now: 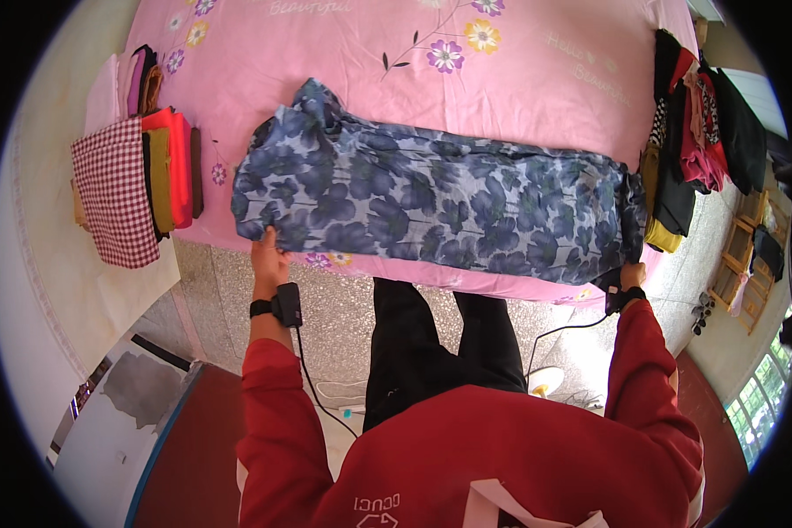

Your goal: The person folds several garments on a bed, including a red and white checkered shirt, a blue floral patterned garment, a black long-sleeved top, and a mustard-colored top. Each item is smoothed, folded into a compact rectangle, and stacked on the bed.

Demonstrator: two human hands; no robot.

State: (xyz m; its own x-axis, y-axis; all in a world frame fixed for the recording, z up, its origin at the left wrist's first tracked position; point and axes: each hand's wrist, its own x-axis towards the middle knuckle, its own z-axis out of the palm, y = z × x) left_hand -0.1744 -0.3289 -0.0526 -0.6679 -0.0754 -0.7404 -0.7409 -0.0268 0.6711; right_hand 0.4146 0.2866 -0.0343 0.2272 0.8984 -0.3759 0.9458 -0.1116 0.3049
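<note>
A blue-grey floral garment (429, 198) lies lengthwise across the near side of a bed, its long sides roughly parallel to the bed's edge. At its upper left a bunched part sticks up, perhaps a collar. My left hand (269, 259) grips the near left corner, thumb on top of the cloth. The near right corner is in my right hand (632, 276), whose fingers are partly hidden by the fabric. Both wrists wear black straps with small boxes and cables.
The bed has a pink floral sheet (534, 86). Folded clothes, among them a red-checked cloth (115, 195), stack at the left. More clothes (676, 158) are heaped along the right edge. A wooden rack (742, 264) and sunglasses (702, 313) are farther right. A white round object (545, 379) stands behind my legs.
</note>
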